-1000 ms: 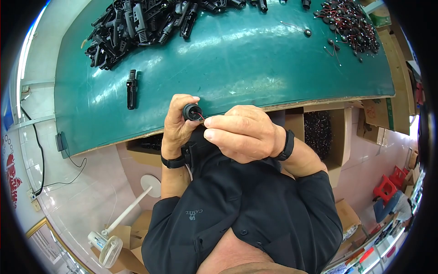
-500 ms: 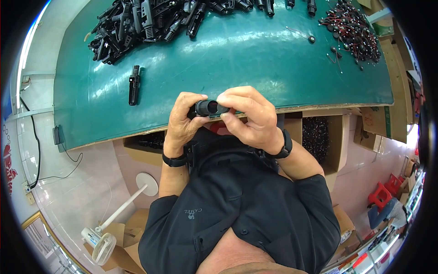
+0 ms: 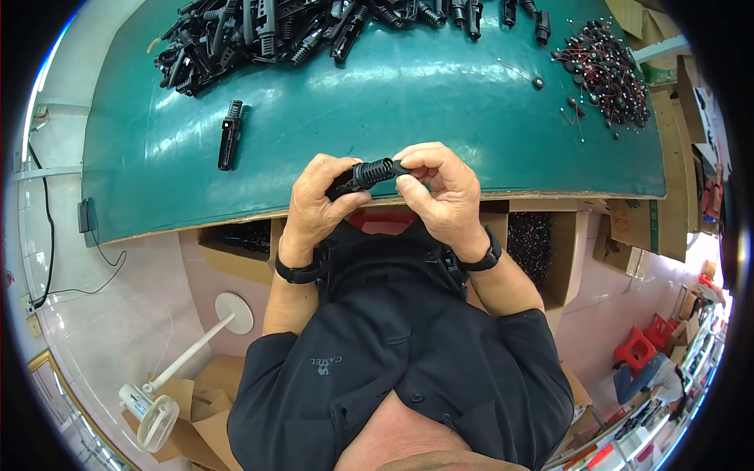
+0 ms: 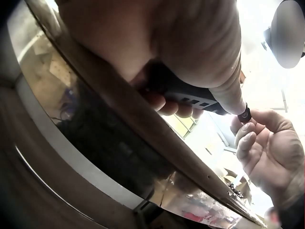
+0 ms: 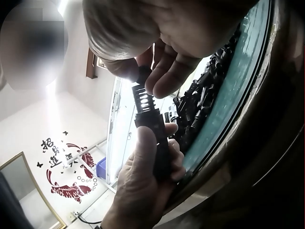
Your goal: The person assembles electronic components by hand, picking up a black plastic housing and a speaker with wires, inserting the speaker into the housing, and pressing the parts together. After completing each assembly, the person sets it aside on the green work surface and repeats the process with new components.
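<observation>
My left hand (image 3: 314, 202) grips a black plastic housing (image 3: 342, 185) with a ribbed, slotted barrel (image 3: 373, 173), just above the table's near edge. The barrel points toward my right hand (image 3: 444, 195), whose thumb and fingers pinch a small round black piece (image 3: 400, 168) right at the barrel's end. In the right wrist view the slots of the barrel (image 5: 144, 99) show below this piece (image 5: 143, 74), while the left thumb lies along the housing (image 5: 151, 120). In the left wrist view, the left palm covers much of the housing (image 4: 190, 101).
On the green table (image 3: 440, 102) lies a single similar housing (image 3: 230, 137) at left. A pile of black housings (image 3: 267, 31) spreads along the back. Small round black parts with red wires (image 3: 605, 74) are heaped at right. Cardboard boxes (image 3: 569, 255) stand under the near edge.
The right hand first pinched a red wire at the barrel's mouth, then brought a round black piece to it. The housing has since turned, its barrel now side-on toward the right.
</observation>
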Action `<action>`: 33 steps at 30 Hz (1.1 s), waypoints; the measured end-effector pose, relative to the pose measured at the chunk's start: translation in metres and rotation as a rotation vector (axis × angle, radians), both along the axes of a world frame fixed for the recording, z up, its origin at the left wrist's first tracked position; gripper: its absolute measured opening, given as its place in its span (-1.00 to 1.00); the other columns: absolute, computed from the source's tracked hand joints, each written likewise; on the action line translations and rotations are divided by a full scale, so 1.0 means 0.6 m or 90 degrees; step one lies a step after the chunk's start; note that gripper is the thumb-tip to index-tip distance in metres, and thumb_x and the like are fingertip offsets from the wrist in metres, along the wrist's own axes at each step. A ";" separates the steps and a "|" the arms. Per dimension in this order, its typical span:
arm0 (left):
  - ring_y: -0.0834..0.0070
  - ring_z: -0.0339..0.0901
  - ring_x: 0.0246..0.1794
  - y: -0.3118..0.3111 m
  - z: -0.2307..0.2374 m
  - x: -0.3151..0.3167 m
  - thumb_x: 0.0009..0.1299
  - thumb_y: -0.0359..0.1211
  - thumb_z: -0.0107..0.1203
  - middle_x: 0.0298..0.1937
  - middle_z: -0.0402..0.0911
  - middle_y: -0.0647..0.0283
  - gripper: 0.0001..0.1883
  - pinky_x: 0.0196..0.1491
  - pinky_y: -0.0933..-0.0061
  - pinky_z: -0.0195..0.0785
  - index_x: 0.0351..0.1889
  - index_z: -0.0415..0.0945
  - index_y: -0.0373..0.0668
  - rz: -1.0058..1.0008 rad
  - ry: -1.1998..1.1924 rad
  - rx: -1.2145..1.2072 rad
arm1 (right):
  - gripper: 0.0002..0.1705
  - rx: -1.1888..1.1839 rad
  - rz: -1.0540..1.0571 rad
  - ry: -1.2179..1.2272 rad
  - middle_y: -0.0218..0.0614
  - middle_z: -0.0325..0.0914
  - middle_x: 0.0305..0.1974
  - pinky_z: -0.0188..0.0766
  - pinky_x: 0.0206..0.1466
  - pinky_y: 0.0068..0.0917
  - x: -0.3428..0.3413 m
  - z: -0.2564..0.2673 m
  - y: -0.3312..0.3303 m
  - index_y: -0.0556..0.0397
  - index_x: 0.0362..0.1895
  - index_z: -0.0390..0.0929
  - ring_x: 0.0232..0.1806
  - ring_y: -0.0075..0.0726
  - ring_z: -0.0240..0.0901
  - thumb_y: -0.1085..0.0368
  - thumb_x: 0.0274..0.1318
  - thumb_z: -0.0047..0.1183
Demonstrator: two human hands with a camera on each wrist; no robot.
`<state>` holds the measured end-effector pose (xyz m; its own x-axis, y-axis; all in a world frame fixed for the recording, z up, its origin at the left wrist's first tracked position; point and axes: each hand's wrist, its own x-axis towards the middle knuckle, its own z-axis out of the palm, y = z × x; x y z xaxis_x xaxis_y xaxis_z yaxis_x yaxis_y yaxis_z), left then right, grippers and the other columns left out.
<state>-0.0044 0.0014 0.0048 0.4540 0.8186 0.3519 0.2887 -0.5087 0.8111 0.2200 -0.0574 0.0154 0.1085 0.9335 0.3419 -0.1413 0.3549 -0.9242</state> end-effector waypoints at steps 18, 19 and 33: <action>0.33 0.57 -0.27 -0.002 0.014 0.011 0.20 -0.19 0.59 -0.26 0.64 0.23 -0.52 -0.17 0.33 0.44 0.04 0.75 -0.18 0.021 0.051 -0.015 | -0.70 -0.149 0.045 -0.047 -0.38 0.58 0.04 0.57 0.00 -0.62 0.027 -0.003 0.001 0.20 0.17 0.62 -0.05 -0.58 0.55 0.57 0.40 0.16; 0.32 0.56 -0.29 -0.001 0.013 0.011 0.19 -0.20 0.60 -0.28 0.63 0.22 -0.51 -0.20 0.32 0.43 0.03 0.75 -0.18 0.019 0.048 -0.008 | -0.70 -0.165 0.051 -0.003 -0.39 0.58 0.04 0.57 0.03 -0.61 0.024 -0.007 0.002 0.19 0.17 0.63 -0.03 -0.58 0.56 0.56 0.40 0.18; 0.34 0.55 -0.30 -0.005 0.014 0.012 0.15 -0.25 0.61 -0.31 0.62 0.24 -0.51 -0.21 0.34 0.42 0.03 0.77 -0.17 0.038 0.059 -0.031 | -0.62 -0.148 0.061 0.055 -0.42 0.61 0.03 0.55 0.16 -0.56 0.031 -0.022 0.006 0.16 0.15 0.66 0.01 -0.58 0.54 0.51 0.27 0.39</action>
<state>0.0031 -0.0014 0.0132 0.4331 0.8601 0.2696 0.3917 -0.4490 0.8031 0.2385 -0.0538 0.0020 0.0350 0.9934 0.1097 -0.2457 0.1149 -0.9625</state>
